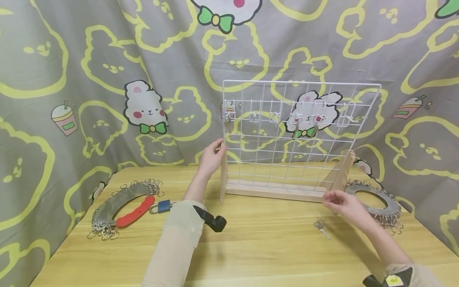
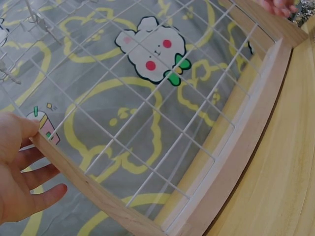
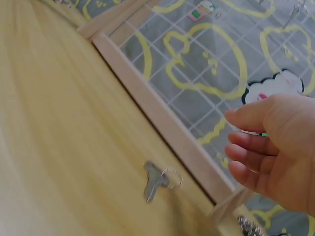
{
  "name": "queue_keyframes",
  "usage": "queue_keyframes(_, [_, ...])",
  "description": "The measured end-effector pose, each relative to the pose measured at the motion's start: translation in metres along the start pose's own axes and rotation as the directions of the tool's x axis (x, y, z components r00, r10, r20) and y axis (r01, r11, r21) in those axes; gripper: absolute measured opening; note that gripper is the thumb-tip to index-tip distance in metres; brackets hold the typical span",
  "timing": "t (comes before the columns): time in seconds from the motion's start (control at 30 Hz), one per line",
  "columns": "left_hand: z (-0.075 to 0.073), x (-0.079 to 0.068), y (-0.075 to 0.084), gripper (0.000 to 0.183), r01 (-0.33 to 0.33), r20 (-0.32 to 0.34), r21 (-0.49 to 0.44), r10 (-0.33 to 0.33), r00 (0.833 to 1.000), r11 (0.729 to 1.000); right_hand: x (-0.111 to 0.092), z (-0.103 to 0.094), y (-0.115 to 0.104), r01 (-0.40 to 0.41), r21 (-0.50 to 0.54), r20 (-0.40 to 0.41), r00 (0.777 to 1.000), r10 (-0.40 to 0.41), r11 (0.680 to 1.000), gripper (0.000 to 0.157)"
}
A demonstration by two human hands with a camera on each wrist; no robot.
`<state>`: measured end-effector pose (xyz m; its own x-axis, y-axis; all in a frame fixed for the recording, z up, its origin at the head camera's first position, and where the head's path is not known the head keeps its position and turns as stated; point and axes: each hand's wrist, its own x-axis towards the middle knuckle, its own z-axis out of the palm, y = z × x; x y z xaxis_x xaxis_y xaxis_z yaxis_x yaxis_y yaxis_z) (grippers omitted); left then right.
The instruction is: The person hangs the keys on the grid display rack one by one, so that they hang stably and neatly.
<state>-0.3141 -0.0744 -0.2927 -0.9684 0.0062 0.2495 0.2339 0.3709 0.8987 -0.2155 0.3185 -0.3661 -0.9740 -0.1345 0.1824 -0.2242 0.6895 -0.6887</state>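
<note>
A white wire grid rack (image 1: pixel 283 155) stands upright on a wooden base (image 1: pixel 276 192) with wooden side posts. My left hand (image 1: pixel 211 157) is at the top of the left post (image 2: pixel 83 184); thumb and index finger pinch its end while the other fingers spread loosely. Beside the base's right end is my right hand (image 1: pixel 344 203), its fingers loosely bent and holding nothing in the right wrist view. A silver key (image 3: pixel 153 182) with a small ring lies on the table in front of the rack. Several hooks hang along the grid's upper part, some with keys (image 1: pixel 297 128).
To the left lies a metal key ring plate (image 1: pixel 114 201) with a red handle (image 1: pixel 135 212) and many small rings. Next to it is a blue padlock (image 1: pixel 164 206). Another ringed metal plate (image 1: pixel 389 205) lies at the right. A patterned curtain (image 1: pixel 179 52) hangs behind the wooden table (image 1: pixel 251 247).
</note>
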Motion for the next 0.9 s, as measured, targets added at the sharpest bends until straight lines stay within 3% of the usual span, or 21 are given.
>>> queue_keyframes(0.47, [0.001,0.002,-0.003,0.045,-0.009,-0.003,-0.011,0.009,1.0,1.0,-0.008,0.017,0.041,-0.029,0.124,0.166,0.986,0.008,0.992,0.034])
queue_keyframes(0.73, [0.0,0.001,-0.003,0.045,-0.009,0.001,-0.016,0.009,1.0,1.0,-0.008,0.017,0.043,0.019,0.078,0.223,0.974,-0.036,0.997,0.027])
queue_keyframes(0.9, [0.001,0.001,-0.002,0.046,-0.01,0.002,-0.023,0.01,1.0,1.0,-0.008,0.018,0.043,0.01,0.052,0.249,0.968,-0.023,0.999,0.024])
